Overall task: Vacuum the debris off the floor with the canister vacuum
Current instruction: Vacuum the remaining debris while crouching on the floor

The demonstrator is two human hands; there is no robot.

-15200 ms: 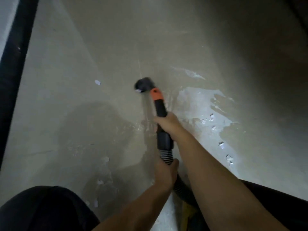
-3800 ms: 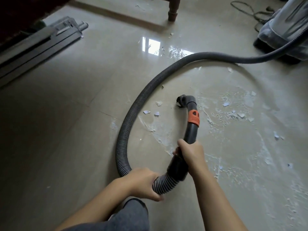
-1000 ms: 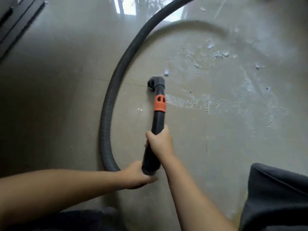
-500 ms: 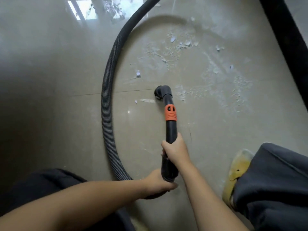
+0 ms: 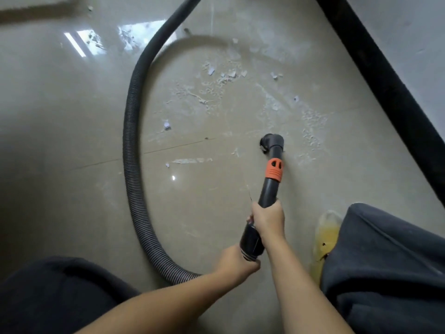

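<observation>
Debris (image 5: 218, 78) lies beyond your nozzle (image 5: 271, 143), toward the floor's (image 5: 60, 121) far edge. Your right hand (image 5: 267, 219) grips the wand (image 5: 268, 191), left hand (image 5: 237, 262) clasps the hose (image 5: 131, 145); its loop could scatter flakes.

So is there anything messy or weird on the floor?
Yes. White chips and dust lie scattered on the tile floor, mostly beyond the vacuum nozzle, inside the hose loop. One loose chip sits nearer the hose. Nothing looks broken.
</observation>
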